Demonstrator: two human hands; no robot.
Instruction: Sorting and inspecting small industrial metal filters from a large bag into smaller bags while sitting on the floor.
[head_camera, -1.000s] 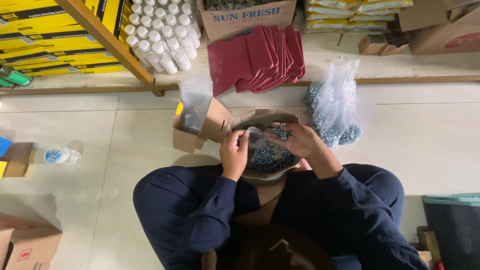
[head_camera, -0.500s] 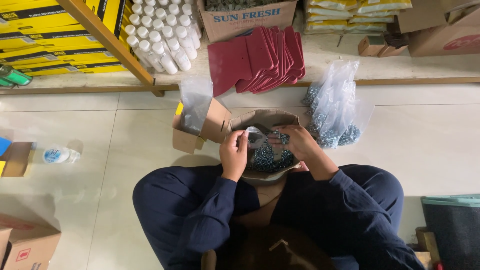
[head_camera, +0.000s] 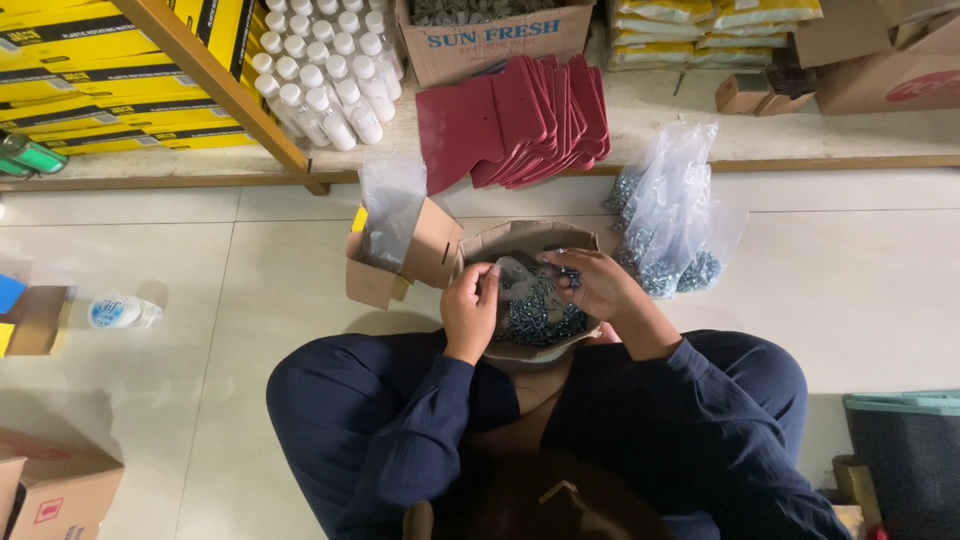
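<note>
Both hands work over an open brown cardboard box of small grey metal screws (head_camera: 535, 315) that rests in the lap of the seated person. The left hand (head_camera: 468, 310) is curled, its fingertips pinching one edge of a small clear plastic bag (head_camera: 515, 272) just above the screws. The right hand (head_camera: 590, 285) pinches the opposite edge, fingers bent; whether it also holds screws I cannot tell.

Judging by how things lie, the packing is partway: a heap of filled clear plastic bags of screws (head_camera: 670, 225) sits on the floor just beyond the right hand, while the box beneath the hands holds many loose screws, and the bag between the fingers looks close to empty.

Just beyond the left hand stands a smaller brown cardboard carton with a sheaf of empty clear bags (head_camera: 392, 215) rising from it. Farther out, on a low ledge, lie a fan of dark red plastic cards (head_camera: 520, 115) and rows of white capped bottles (head_camera: 320, 65). A round white lidded container (head_camera: 115, 312) lies well apart on the pale tiled floor (head_camera: 200, 260). Nothing crowds the hands; the carton beside the left one is the nearest obstacle.
</note>
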